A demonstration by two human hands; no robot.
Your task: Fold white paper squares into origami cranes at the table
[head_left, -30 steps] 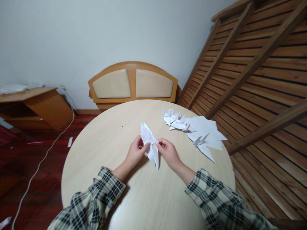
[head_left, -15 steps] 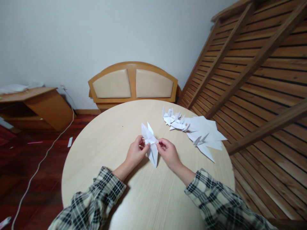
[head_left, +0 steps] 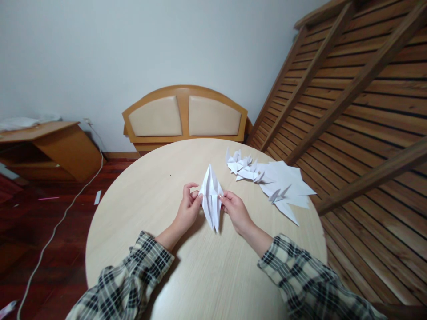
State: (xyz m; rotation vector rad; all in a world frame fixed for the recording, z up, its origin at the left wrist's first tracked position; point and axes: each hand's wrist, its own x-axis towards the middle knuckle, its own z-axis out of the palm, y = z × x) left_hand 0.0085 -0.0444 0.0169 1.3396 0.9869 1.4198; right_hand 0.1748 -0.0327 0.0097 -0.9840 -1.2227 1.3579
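A folded white paper [head_left: 211, 200], long and pointed at top and bottom with creases along its length, is held over the middle of the round table [head_left: 133, 191]. My left hand [head_left: 189, 206] pinches its left edge between thumb and fingers, with the index finger raised and bent. On the opposite edge my right hand [head_left: 235, 211] has a pinch grip with thumb and index finger. Several folded paper cranes [head_left: 247, 168] stand in a row at the back right of the table, beside spread white sheets [head_left: 287, 178].
A wooden headboard [head_left: 185, 91] with two cream panels stands behind the table. Slanted wooden slats [head_left: 350, 133] rise close along the right side. To the left are a wooden desk [head_left: 66, 146] and a white cable [head_left: 56, 226] on the dark red floor.
The top of the paper, earlier parted into two points, has come together into a single upright tip, and its body is wider. My hands are slightly farther apart, and my left index finger has lifted.
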